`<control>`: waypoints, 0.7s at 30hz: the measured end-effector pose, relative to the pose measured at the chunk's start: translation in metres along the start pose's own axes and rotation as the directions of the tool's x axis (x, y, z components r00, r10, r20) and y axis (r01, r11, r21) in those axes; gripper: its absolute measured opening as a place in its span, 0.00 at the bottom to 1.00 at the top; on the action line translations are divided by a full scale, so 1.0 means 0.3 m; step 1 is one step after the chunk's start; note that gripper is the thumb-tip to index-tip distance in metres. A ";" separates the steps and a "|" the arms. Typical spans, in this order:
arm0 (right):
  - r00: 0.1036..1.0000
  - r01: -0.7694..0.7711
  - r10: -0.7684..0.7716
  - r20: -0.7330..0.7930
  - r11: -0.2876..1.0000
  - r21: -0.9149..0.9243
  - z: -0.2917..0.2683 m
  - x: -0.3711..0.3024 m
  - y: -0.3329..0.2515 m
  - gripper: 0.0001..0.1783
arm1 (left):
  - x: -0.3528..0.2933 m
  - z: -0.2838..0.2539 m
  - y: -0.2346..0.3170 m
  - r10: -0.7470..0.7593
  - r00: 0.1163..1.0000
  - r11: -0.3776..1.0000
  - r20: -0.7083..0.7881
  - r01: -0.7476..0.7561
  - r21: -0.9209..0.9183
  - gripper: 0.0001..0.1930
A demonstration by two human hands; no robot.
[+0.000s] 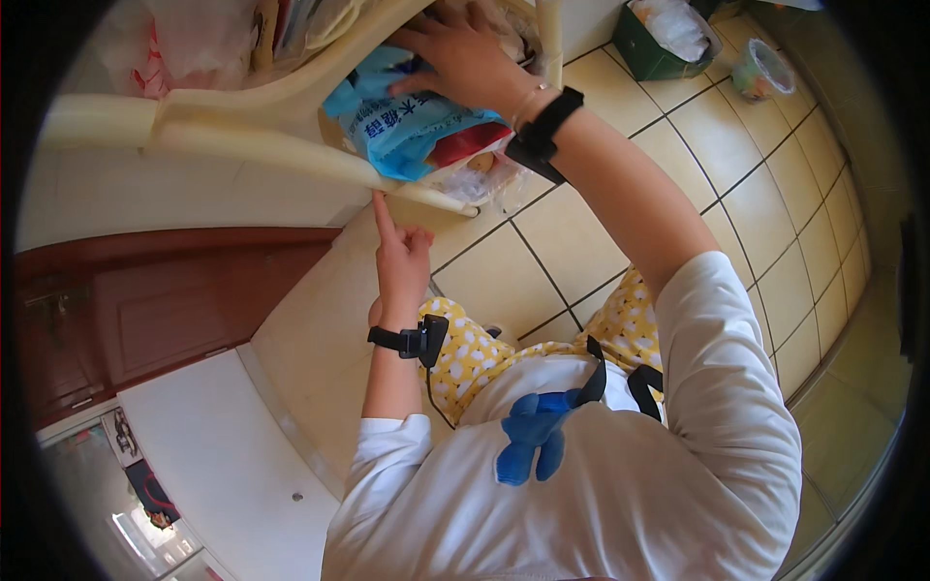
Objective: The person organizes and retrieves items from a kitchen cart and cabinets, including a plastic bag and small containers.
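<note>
A cream plastic rack (262,147) fills the upper left, with packages on its shelf. My right hand (465,60) reaches over this shelf, its fingers spread above a light blue plastic bag (402,126) with a red patch. The fingertips come close to the bag's top and the things behind it; whether they touch cannot be made out. Below the front rail is my left hand (402,259), its index finger stretched up to the rail's edge and the other fingers loosely bent, holding nothing. Clear plastic wrapping (475,182) pokes out under the blue bag.
Whitish plastic bags (208,48) sit on the rack's left part. On the tiled floor (668,165) at the upper right stand a dark green box (659,53) with a white bag inside and a clear plastic tub (762,73). Brown cabinet doors (184,310) and a white door (228,441) are at the left.
</note>
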State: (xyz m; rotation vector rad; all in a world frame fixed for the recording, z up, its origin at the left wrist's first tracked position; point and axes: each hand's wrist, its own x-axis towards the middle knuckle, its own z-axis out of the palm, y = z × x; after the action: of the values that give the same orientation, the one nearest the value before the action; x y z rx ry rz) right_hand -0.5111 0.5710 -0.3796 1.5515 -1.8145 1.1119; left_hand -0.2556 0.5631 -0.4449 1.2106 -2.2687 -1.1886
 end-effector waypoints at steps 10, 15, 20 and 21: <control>0.993 -0.118 0.112 0.039 0.953 0.280 -0.039 -0.105 -0.006 0.26 | 0.009 0.003 -0.059 0.018 0.999 0.994 0.029 -0.015 -0.111 0.42; 0.820 -0.544 0.467 0.332 0.816 0.197 -0.194 -0.621 0.015 0.04 | -0.008 0.004 -0.085 0.050 0.997 0.915 -0.058 -0.069 -0.396 0.44; 0.176 -0.643 0.449 0.876 0.727 -0.243 -0.238 -0.803 0.063 0.13 | 0.047 -0.028 -0.227 -0.078 0.988 0.821 -0.136 -0.014 -0.571 0.36; 0.171 -0.623 0.432 0.885 0.744 -0.242 -0.232 -0.809 0.084 0.13 | 0.063 -0.032 -0.262 -0.097 0.983 0.812 -0.153 -0.011 -0.584 0.36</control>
State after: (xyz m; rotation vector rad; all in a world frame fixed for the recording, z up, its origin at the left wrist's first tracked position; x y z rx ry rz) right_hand -0.4903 0.7640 -0.5430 1.8575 -3.3548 0.6152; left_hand -0.2187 0.5196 -0.5028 1.0642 -1.5649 -1.5683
